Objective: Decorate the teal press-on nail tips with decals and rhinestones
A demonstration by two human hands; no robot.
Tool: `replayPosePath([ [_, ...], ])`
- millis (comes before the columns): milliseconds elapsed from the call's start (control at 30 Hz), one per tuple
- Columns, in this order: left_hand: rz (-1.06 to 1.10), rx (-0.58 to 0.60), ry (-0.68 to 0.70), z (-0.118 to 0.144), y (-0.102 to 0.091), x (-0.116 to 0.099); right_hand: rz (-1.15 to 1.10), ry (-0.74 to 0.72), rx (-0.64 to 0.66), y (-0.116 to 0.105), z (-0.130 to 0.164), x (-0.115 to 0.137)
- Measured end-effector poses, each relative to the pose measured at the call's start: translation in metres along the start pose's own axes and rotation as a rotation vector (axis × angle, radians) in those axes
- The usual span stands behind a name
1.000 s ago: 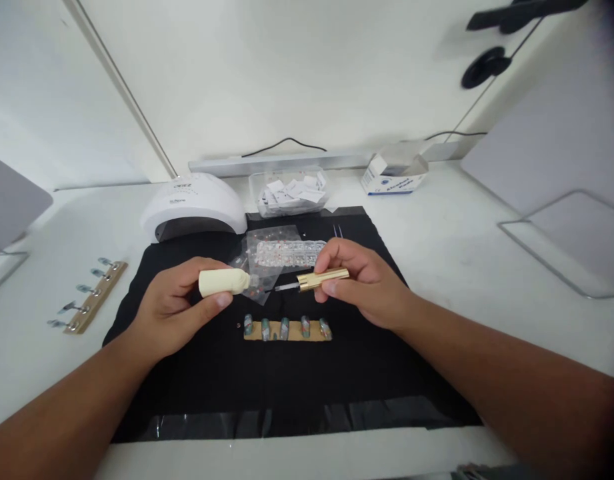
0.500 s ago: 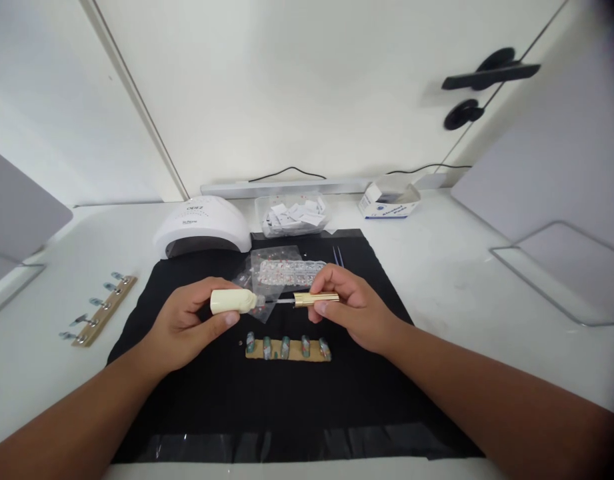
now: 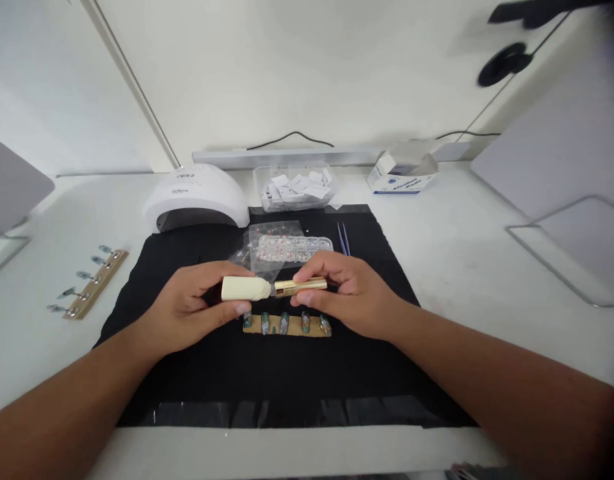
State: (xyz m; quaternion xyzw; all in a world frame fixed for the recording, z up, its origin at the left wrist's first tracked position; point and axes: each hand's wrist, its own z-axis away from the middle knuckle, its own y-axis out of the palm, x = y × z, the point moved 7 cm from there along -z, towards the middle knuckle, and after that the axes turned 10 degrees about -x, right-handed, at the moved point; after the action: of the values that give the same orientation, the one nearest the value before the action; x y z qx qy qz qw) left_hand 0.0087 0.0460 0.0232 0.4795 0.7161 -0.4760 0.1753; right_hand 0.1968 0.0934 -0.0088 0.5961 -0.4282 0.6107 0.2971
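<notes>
My left hand (image 3: 187, 308) grips a small cream nail-polish bottle (image 3: 243, 289), held sideways above the black mat (image 3: 267, 380). My right hand (image 3: 347, 293) pinches the gold cap (image 3: 301, 287) of its brush, which now meets the bottle's neck; the brush itself is hidden inside. Just below both hands lies a tan strip (image 3: 287, 325) carrying several painted nail tips.
A white nail lamp (image 3: 194, 199) stands at the back left, a clear tub of white packets (image 3: 297, 187) and a small box (image 3: 401, 179) behind. A rhinestone tray (image 3: 294, 247) and blue tweezers (image 3: 343, 238) lie on the mat. Another nail-tip strip (image 3: 89, 289) rests at far left.
My right hand has pushed the brush into the bottle, bringing the gold cap up to the neck. The camera view shifted slightly.
</notes>
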Motion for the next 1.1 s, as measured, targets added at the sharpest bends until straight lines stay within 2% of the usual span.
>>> replayPosePath([
  [133, 0.127, -0.134, -0.047, 0.001, -0.012, 0.009, -0.192, -0.058, -0.129, -0.016, -0.001, 0.008],
  [200, 0.232, -0.212, -0.054, -0.001, -0.02, 0.016, -0.178, -0.091, -0.158, -0.021, 0.001, 0.013],
  [267, 0.271, -0.242, -0.048, -0.005, -0.025, 0.022, -0.095, -0.11, -0.13, -0.021, 0.004, 0.017],
  [400, 0.289, -0.247, -0.061, -0.013, -0.029, 0.028, 0.115, -0.117, -0.006, -0.012, 0.009, 0.017],
  [533, 0.274, -0.258, -0.074, -0.013, -0.027, 0.024, 0.224, -0.185, -0.026, -0.013, 0.009, 0.021],
  [600, 0.243, -0.27, -0.083, -0.011, -0.026, 0.022, 0.246, -0.23, -0.044, -0.014, 0.009, 0.026],
  [767, 0.191, -0.282, -0.121, -0.009, -0.025, 0.024, 0.254, -0.356, 0.096, -0.004, 0.014, 0.036],
  [933, 0.183, -0.273, -0.072, -0.011, -0.025, 0.021, 0.286, -0.382, -0.008, -0.012, 0.013, 0.037],
  [1100, 0.181, -0.269, -0.054, -0.011, -0.025, 0.019, 0.258, -0.464, 0.121, -0.004, 0.016, 0.04],
])
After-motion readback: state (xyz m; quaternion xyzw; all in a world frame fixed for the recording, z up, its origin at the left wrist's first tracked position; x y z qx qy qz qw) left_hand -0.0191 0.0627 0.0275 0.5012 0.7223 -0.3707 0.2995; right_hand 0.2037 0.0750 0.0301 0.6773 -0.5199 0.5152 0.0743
